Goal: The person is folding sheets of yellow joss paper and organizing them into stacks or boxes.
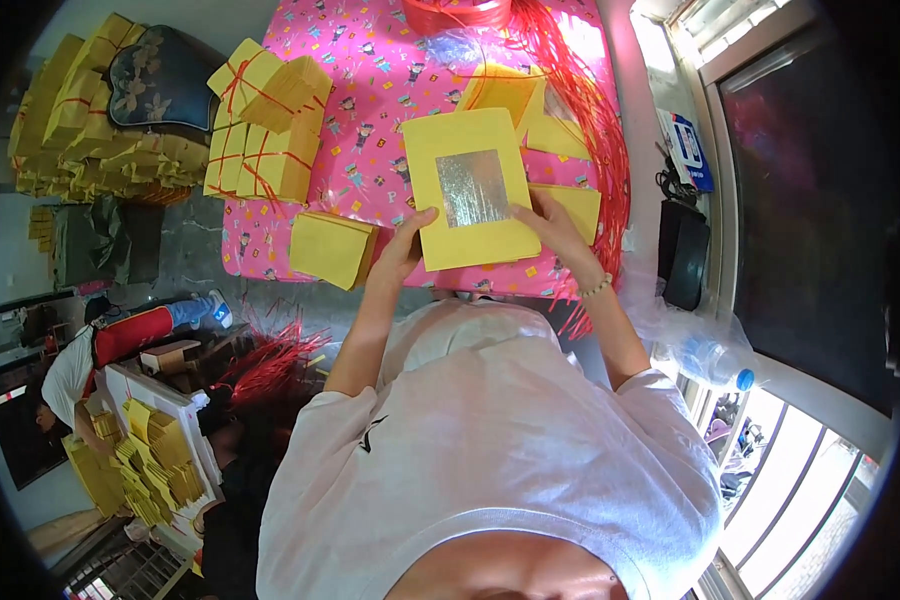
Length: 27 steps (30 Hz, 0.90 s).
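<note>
Over the near edge of the pink tabletop (pixel 382 150), my left fingers (pixel 426 217) and right fingers (pixel 524 214) pinch the yellow stack (pixel 472 195) by its sides; should either grip slacken, it could slip askew.

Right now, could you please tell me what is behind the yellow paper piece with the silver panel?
Past the yellow paper piece, the pink tablecloth shows, with more yellow paper at right, partly covered. Whatever lies directly behind is hidden.

Here's matt yellow paper (pixel 423 150), its silver square (pixel 472 188) gleaming metallic, and there's a glossy pink tablecloth (pixel 365 85) and shiny red strands (pixel 607 135), perhaps plastic!
</note>
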Available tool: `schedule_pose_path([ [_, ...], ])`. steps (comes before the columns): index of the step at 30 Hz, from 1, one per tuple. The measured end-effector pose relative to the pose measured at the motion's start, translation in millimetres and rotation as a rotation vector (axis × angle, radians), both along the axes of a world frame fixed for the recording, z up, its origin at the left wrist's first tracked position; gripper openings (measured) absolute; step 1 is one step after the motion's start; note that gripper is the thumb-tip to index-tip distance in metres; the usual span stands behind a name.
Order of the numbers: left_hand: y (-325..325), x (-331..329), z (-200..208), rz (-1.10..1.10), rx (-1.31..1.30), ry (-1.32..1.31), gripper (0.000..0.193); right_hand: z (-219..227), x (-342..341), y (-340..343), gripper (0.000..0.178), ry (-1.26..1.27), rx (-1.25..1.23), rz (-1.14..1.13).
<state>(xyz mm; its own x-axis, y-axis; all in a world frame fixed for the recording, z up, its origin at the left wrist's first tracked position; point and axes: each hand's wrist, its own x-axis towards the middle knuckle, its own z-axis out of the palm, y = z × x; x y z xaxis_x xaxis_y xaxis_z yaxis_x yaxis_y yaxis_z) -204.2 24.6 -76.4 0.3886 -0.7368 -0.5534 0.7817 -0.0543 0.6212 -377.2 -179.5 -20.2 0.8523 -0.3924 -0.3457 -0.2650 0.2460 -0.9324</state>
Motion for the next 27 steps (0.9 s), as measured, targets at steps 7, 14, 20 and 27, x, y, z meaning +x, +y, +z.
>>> schedule_pose_path([
  [7, -1.7, -2.1, 11.6, -0.002, -0.025, 0.03, 0.052, 44.1, -25.7, -14.5, 0.053, -0.23, -0.793, 0.171],
  [14, -4.4, -4.8, 20.6, -0.005, -0.002, 0.024, 0.055, 57.7, -29.3, 1.0, 0.051, -0.19, -1.214, 0.431],
  [20, -2.5, -3.1, 18.4, -0.024, -0.039, 0.048, 0.056, 54.7, -27.2, -6.1, 0.024, -0.223, -1.168, 0.439],
  [27, -1.8, -1.4, 14.8, -0.031, -0.051, 0.072, 0.055, 51.0, -17.8, -9.7, 0.013, -0.239, -0.959, 0.383],
])
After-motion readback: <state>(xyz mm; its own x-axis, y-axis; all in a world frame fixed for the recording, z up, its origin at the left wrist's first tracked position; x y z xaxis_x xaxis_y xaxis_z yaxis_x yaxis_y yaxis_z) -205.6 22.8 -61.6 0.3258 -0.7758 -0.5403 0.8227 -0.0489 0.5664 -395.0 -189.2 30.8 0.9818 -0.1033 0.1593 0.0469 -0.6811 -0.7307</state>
